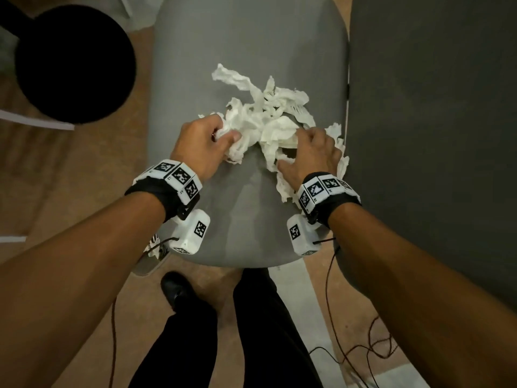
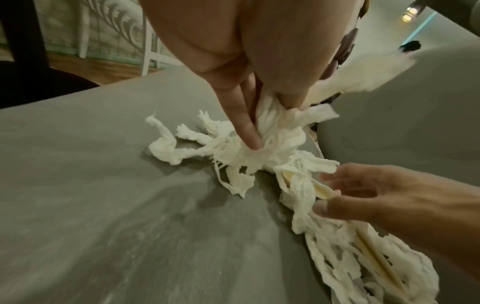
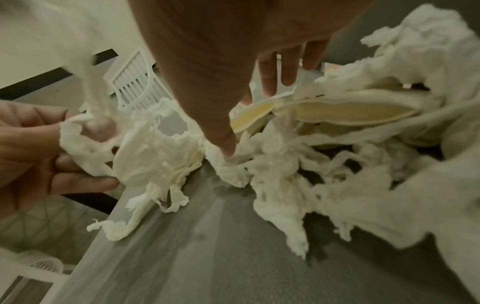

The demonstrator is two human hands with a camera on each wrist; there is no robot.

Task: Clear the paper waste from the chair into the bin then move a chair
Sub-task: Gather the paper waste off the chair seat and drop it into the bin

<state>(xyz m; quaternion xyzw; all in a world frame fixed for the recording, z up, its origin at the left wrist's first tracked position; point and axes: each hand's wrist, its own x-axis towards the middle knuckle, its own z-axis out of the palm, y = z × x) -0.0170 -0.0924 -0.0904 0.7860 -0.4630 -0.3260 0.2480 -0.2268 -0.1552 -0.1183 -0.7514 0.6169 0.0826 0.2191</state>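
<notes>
I have both hands down on the smooth grey chair seat (image 1: 246,46), working at the heap of torn white tissue paper (image 1: 268,119) that lies on its middle and right part. My left hand (image 1: 201,144) has its fingers curled round a wad at the heap's left end, the thumb pressing the paper in; the left wrist view shows the fingers (image 2: 246,127) digging into the bunch. My right hand (image 1: 313,155) lies spread over the right side of the heap, fingers fairly straight and splayed, palm down on the strips, not closed round anything I can make out. From the right wrist view, more shreds (image 3: 285,164) trail toward the seat's near edge, with pale yellowish folded pieces among them.

The paper reaches close to the seat's right edge, where a dark grey flat panel (image 1: 433,135) stands just beside the chair, leaving almost no gap. On the left the seat edge is bare, with brown floor (image 1: 84,175) beyond it. A round black bin opening (image 1: 75,63) sits on the floor to the upper left, apart from the chair. The seat's near rounded edge is just in front of my legs.

The only markings are black-and-white square code tags on my white wristbands (image 1: 179,175); I can read no words.
</notes>
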